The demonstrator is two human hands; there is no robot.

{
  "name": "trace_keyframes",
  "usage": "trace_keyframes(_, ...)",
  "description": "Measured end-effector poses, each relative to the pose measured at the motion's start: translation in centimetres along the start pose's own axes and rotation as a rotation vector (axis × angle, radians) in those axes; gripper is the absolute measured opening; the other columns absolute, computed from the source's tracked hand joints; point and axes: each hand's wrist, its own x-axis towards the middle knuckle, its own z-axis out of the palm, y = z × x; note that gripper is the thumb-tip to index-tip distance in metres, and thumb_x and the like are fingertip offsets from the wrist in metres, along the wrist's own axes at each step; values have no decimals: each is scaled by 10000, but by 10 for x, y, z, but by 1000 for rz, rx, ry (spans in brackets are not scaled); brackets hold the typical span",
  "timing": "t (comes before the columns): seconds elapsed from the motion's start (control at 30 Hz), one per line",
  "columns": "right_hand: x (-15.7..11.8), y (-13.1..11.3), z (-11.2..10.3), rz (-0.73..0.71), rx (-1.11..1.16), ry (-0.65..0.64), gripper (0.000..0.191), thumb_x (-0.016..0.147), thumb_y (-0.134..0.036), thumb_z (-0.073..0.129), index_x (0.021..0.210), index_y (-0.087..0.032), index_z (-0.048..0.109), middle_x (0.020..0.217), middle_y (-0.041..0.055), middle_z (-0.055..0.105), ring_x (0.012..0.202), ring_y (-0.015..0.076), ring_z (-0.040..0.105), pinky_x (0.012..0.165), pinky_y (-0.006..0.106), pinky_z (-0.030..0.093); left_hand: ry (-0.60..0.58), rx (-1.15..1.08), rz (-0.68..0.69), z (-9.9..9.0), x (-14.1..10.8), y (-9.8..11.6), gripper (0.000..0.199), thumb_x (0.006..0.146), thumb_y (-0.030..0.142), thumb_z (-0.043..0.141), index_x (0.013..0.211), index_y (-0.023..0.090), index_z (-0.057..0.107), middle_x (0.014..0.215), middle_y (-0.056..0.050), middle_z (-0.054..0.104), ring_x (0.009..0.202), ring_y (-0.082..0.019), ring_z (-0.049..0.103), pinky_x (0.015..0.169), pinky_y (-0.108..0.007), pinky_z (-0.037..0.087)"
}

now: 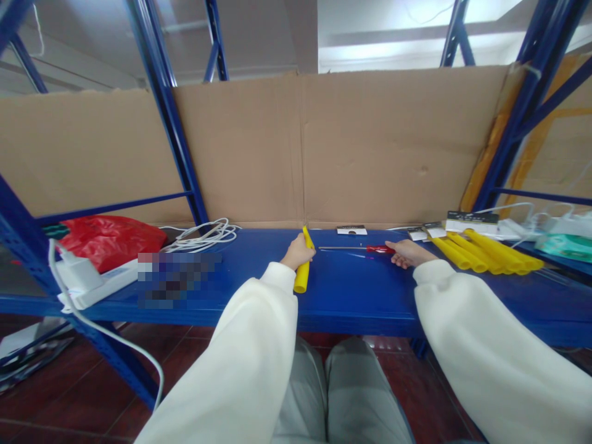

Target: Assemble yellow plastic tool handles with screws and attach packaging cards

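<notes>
Head view, taking the gap between my hands as the clock's centre: at 9 o'clock my left hand [298, 251] is closed around a yellow tube [301, 277], its round end towards 6 o'clock and its other end towards 12. At 3 o'clock my right hand [407, 253] grips the end of a screwdriver [379, 249] by its red handle, the thin shaft pointing to 9 o'clock, near the tube. Both are over the blue shelf [351, 302]. At 12 o'clock a small card [351, 230] lies by the cardboard [398, 148]. Further out at 3 o'clock I see a row of yellow tubes [490, 253]; towards 10 o'clock, a coiled white cable [208, 234] and a red bag [111, 240], with a white power strip [111, 282] nearer 9
</notes>
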Motion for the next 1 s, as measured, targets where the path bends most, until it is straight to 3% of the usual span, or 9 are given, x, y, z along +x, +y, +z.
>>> trace_keyframes(0.1,5,1,1,1,-95,31,367,1003,-369,517,766,-114,637,363,18,492,280,105,405,282,207,302,-1,-6,10,1,2,-2,347,836,29,605,1159,111,508,1075,-146,711,703,-175,730,598,-243,553)
trace_keyframes(0.27,8,4,1,-52,-153,50,395,952,-472,590,776,-123,646,403,20,530,317,116,439,332,224,351,-6,-8,14,1,3,-3,351,830,29,602,1158,110,504,1060,-146,709,713,-188,732,606,-253,552)
trace_keyframes(0.4,3,3,2,-175,-287,65,324,992,-352,525,780,-135,639,432,13,549,321,107,425,376,227,347,3,1,15,0,0,-2,385,823,30,608,1180,112,487,1077,-160,710,737,-203,738,615,-264,555)
trace_keyframes(0.47,1,0,2,-239,-441,128,302,993,-317,505,821,-130,669,487,37,602,370,129,498,432,240,391,13,21,13,0,-2,0,413,820,35,617,1198,115,471,1086,-167,713,758,-214,742,622,-271,557)
trace_keyframes(0.6,2,-13,6,-442,-762,310,236,953,-249,536,978,-135,741,859,142,769,799,226,728,703,274,506,33,54,6,-1,-5,3,422,830,49,630,1208,116,454,1126,-190,711,820,-233,752,655,-283,565)
trace_keyframes(0.7,3,-24,16,-582,-898,269,262,935,-223,535,1045,-167,767,1052,147,776,1022,260,716,833,295,504,36,52,14,-1,-6,4,407,844,59,630,1207,117,454,1149,-205,708,829,-242,756,663,-291,568)
trace_keyframes(0.8,8,-35,29,-591,-957,190,275,936,-240,535,1030,-182,787,1074,137,776,1057,263,709,859,296,504,40,50,20,-1,-5,2,398,854,72,630,1207,116,453,1154,-215,708,816,-247,759,656,-295,568)
trace_keyframes(1.0,25,-48,52,-436,-971,174,337,946,-327,546,1115,-132,763,1136,190,746,1126,281,683,894,318,506,95,63,29,3,3,-4,399,833,113,672,1177,143,473,1141,-200,713,846,-251,761,714,-316,582)
